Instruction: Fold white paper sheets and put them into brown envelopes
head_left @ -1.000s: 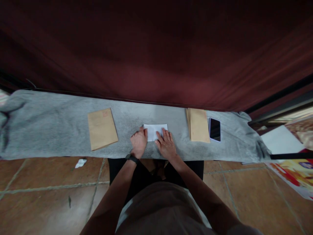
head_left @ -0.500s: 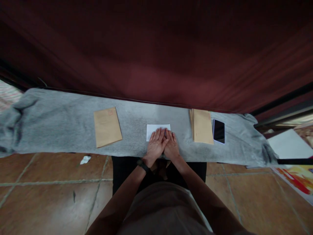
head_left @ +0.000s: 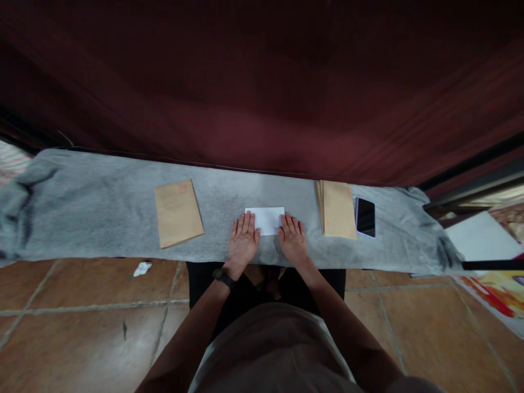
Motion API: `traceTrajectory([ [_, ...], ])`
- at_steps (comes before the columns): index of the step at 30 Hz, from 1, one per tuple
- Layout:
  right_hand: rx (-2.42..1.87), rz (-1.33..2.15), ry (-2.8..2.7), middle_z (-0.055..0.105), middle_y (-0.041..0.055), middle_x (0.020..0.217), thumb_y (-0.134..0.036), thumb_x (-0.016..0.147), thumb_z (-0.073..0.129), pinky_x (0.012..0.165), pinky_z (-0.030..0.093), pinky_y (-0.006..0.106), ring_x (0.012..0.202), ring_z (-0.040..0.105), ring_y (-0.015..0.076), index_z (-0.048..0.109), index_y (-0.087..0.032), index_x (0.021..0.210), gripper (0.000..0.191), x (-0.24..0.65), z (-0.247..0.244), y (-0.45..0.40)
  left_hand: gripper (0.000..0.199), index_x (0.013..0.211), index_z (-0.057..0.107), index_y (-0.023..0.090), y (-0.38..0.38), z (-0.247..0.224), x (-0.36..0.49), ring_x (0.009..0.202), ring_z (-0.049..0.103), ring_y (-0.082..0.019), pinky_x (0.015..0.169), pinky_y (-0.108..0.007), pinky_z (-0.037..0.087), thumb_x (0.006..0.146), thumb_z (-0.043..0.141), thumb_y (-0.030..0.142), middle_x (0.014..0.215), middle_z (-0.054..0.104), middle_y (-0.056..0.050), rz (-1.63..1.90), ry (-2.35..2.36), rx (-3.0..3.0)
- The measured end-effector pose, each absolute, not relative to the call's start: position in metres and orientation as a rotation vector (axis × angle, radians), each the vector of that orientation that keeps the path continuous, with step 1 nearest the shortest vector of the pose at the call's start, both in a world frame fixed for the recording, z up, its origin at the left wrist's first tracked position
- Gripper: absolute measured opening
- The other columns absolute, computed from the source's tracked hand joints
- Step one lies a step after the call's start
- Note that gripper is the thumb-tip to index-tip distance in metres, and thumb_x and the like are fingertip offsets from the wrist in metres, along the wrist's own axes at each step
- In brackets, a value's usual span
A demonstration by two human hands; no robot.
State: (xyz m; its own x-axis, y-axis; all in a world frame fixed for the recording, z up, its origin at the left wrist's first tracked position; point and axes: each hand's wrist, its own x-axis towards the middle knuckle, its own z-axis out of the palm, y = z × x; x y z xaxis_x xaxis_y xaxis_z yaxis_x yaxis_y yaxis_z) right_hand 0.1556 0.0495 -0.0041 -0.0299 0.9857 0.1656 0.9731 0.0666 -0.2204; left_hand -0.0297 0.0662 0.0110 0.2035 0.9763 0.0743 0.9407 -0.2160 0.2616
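Note:
A small white sheet of paper (head_left: 269, 221), seemingly folded, lies on the grey cloth in front of me. My left hand (head_left: 244, 238) rests flat over its left edge, fingers stretched out. At the opposite edge my right hand (head_left: 293, 238) lies flat too, its thumb and fingertips by the paper's right side. Neither hand grips anything. The middle of the paper is in plain sight between them.
Brown envelopes (head_left: 179, 213) lie to the left. A stack of brown envelopes (head_left: 339, 210) sits on the right, beside a phone (head_left: 365, 217). Grey cloth (head_left: 98, 213) covers the narrow table, with a dark red curtain (head_left: 254, 131) behind it.
Both hands have slid apart from the middle of the white paper to its left and right edges, uncovering its centre. The envelopes and phone have stayed in place.

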Motion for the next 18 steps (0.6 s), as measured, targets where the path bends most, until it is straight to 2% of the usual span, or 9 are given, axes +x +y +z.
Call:
traceTrajectory([
  [3, -1.981, 0.026, -2.078, 0.030, 0.0156, 0.164, -0.033, 0.106, 0.036, 0.121, 0.023, 0.055, 0.151, 0.029, 0.0323, 0.040, -0.011, 0.155, 0.053, 0.152, 0.001, 0.049, 0.060, 0.158, 0.030, 0.010, 0.066, 0.011, -0.029, 0.155, 0.022, -0.025, 0.127, -0.047, 0.016, 0.103, 0.031, 0.033, 0.164, 0.031, -0.013, 0.347, 1.856, 2.306],
  [6, -1.834, 0.027, -2.208, 0.029, 0.0158, 0.165, -0.037, 0.105, 0.040, 0.123, 0.023, 0.051, 0.151, 0.029, 0.0307, 0.042, -0.010, 0.153, 0.055, 0.140, 0.004, 0.044, 0.059, 0.156, 0.034, 0.008, 0.067, 0.011, -0.030, 0.154, 0.024, -0.026, 0.127, -0.047, 0.018, 0.102, 0.033, 0.032, 0.163, 0.033, -0.015, 0.375, 1.851, 2.300],
  [9, -1.759, 0.034, -2.264, 0.031, 0.0177, 0.164, -0.042, 0.105, 0.043, 0.122, 0.027, 0.049, 0.151, 0.031, 0.0303, 0.044, -0.010, 0.152, 0.056, 0.129, 0.001, 0.039, 0.057, 0.153, 0.039, 0.007, 0.068, 0.014, -0.031, 0.151, 0.032, -0.028, 0.124, -0.047, 0.027, 0.101, 0.037, 0.030, 0.161, 0.038, -0.017, 0.451, 1.837, 2.259],
  [13, -1.782, 0.010, -2.236, 0.032, 0.0193, 0.163, -0.041, 0.104, 0.046, 0.121, 0.029, 0.050, 0.150, 0.033, 0.0312, 0.044, -0.011, 0.152, 0.057, 0.125, -0.004, 0.036, 0.053, 0.148, 0.044, 0.007, 0.068, 0.021, -0.033, 0.145, 0.043, -0.027, 0.119, -0.044, 0.037, 0.097, 0.042, 0.022, 0.155, 0.046, -0.020, 0.601, 1.824, 2.109],
  [18, -1.781, -0.001, -2.250, 0.031, 0.0200, 0.163, -0.041, 0.104, 0.046, 0.121, 0.029, 0.051, 0.150, 0.033, 0.0316, 0.044, -0.011, 0.152, 0.057, 0.126, -0.006, 0.037, 0.045, 0.135, 0.056, 0.014, 0.078, 0.033, -0.036, 0.121, 0.062, -0.025, 0.105, -0.042, 0.051, 0.091, 0.050, 0.020, 0.130, 0.067, -0.014, 0.662, 1.821, 1.823],
])
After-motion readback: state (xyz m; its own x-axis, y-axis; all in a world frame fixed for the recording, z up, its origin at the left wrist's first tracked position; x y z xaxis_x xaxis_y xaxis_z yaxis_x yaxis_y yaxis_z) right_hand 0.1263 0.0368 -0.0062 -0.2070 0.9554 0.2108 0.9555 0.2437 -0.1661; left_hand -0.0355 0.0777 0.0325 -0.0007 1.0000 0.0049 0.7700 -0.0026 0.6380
